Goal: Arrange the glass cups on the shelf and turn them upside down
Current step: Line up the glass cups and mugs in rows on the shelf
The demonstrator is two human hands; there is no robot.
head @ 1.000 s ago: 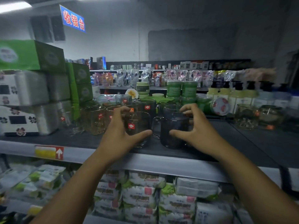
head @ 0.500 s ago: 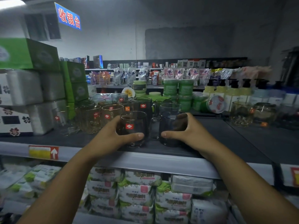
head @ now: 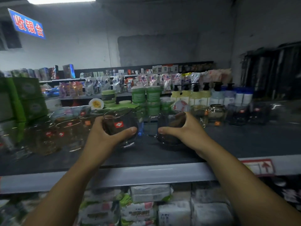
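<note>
My left hand [head: 104, 136] grips a clear glass cup [head: 121, 123] with a red label, held upright and slightly tilted just above the dark shelf [head: 146, 157]. My right hand [head: 187, 132] wraps a second, darker glass cup [head: 169, 126] that stands upright on the shelf or just over it. Several more labelled glass cups [head: 70, 132] stand upright in a cluster at the left of the shelf. Other glass cups [head: 199, 114] stand at the back right.
Green boxes [head: 27, 98] are stacked at the left. Green jars [head: 145, 95] and pump bottles [head: 195, 95] line the back of the shelf. The grey shelf edge [head: 146, 175] runs below my wrists, with packaged goods [head: 146, 207] underneath. A red arrow tag [head: 259, 167] sits on the edge at right.
Both hands have closed around their cups and moved apart, carrying them to the right along the shelf. The left cup has lifted a little. The view has shifted right.
</note>
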